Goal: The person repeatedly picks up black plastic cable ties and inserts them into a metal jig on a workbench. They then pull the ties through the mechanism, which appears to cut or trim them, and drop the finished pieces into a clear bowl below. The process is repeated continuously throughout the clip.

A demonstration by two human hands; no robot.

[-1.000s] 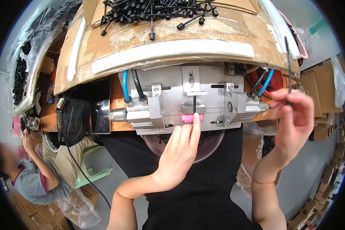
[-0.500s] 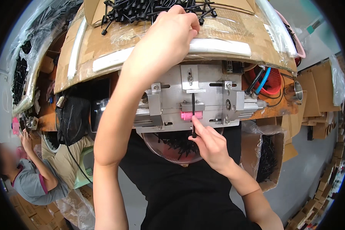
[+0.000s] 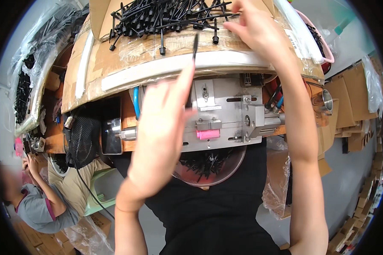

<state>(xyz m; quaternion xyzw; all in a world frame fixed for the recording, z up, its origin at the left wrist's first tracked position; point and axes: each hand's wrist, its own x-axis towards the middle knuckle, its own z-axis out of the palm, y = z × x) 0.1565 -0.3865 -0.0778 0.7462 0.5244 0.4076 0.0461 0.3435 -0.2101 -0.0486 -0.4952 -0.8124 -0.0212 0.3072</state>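
Observation:
My left hand (image 3: 159, 123), smeared by motion, is over the left part of a metal fixture (image 3: 225, 114). It closes on a thin black rod (image 3: 195, 44), whose tip sticks up past the index finger; most of it is hidden by the hand. My right hand (image 3: 261, 32) is at the right end of a pile of black rods with knobbed ends (image 3: 157, 19), thumb and fingers apart, nothing visible in them. One rod (image 3: 215, 34) lies just left of its thumb. A pink block (image 3: 208, 134) sits at the fixture's front edge, with no rod across it.
The pile lies on a cardboard box (image 3: 127, 68) edged with white foam. Below the fixture, a clear bowl (image 3: 238, 165) holds more black pieces. A black mesh bag (image 3: 81, 138) and a metal cup (image 3: 327, 100) stand on either side. Another person (image 3: 47, 204) works at far left.
My left hand has come back from the pile toward the fixture with a rod. My right hand has left the fixture and reached up to the pile; the rod there is gone.

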